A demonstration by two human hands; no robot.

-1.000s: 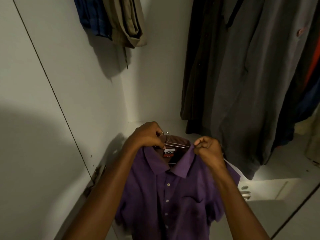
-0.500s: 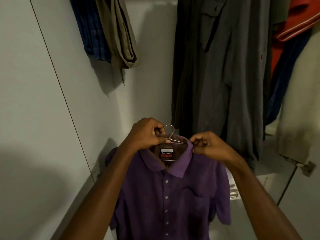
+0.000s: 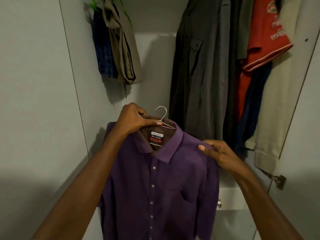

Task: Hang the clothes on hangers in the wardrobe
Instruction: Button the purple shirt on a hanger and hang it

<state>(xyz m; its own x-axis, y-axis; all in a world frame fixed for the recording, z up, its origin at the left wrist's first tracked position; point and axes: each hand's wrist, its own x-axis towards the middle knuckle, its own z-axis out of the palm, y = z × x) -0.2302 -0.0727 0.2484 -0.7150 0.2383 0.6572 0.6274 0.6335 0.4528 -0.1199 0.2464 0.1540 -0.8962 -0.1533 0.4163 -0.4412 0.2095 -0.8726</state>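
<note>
Left hand [image 3: 133, 121] fingers pinch hanger [image 3: 162, 118]; right hand [image 3: 218, 151] pinches shirt [image 3: 155, 187] shoulder.

Shirt [image 3: 164, 187]: purple woven cloth, matt, small pale glossy buttons, woven neck label [image 3: 156, 138]. Hanger [image 3: 162, 116]: thin bare metal wire, shiny. Grey shirt [image 3: 204, 75]: matt cloth, dark buttons. Red jersey [image 3: 266, 40]: smooth cloth with white print. Khaki trousers [image 3: 121, 45]: matt, heavier cloth. Wardrobe wall [image 3: 43, 84]: smooth, matt white panel. Door hinge [image 3: 280, 181]: dull metal.
</note>
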